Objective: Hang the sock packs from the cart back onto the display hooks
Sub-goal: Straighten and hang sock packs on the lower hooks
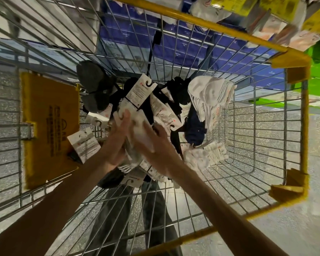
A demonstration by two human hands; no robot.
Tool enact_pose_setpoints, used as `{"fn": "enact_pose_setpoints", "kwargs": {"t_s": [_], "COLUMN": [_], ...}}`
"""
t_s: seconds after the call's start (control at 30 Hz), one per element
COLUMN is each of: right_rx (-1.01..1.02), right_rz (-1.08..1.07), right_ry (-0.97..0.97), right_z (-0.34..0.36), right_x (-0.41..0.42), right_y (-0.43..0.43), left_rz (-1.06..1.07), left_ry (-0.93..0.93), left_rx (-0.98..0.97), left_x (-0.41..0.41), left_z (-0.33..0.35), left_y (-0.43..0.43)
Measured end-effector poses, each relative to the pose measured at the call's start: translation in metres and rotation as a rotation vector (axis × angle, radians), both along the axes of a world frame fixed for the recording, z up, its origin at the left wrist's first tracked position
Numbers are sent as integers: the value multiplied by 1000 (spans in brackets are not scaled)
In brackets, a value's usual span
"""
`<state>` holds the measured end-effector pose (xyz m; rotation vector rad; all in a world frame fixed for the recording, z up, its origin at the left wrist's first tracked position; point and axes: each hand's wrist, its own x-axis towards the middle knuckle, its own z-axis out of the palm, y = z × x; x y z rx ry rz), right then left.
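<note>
Two hands meet low in the wire cart (305,126), above the pile of sock packs (166,111). A yellow flap (44,126) lines the left wall. The left hand (116,139), fingers straight, presses flat against a white sock pack (136,120). The right hand (157,146) lies over its near end, its grip too blurred to tell. The pack's long axis runs near to far, leaning left. To the right lies bare wire floor.

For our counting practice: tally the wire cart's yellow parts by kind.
Yellow tubular cart rim: 1
Yellow plastic corner bumpers: 2
Flat yellow printed seat flap: 1
Total: 4
</note>
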<state>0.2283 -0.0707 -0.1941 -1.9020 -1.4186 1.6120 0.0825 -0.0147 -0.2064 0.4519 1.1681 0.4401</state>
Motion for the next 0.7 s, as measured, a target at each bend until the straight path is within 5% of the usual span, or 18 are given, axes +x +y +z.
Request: {"fn": "enact_pose_setpoints", "kwargs": {"t_s": [0.13,0.23,0.47,0.7], "right_rx": [-62,-190,-162,-409], "right_rz": [183,112,-412,-585], "right_ry": [113,235,-205,20], "right_z": [-10,-22,-79,-110], "right_x": [-14,2,57,20], "right_y": [-3,5,43,63], "left_rz": [33,67,-51,154], "left_ry": [330,275,473,454], "left_rx": [-60,-104,-176,-123], "left_x": [6,-11,-24,-9], "left_z": [-10,-16,-26,-25], "left_y": [-8,-10,-6,12]}}
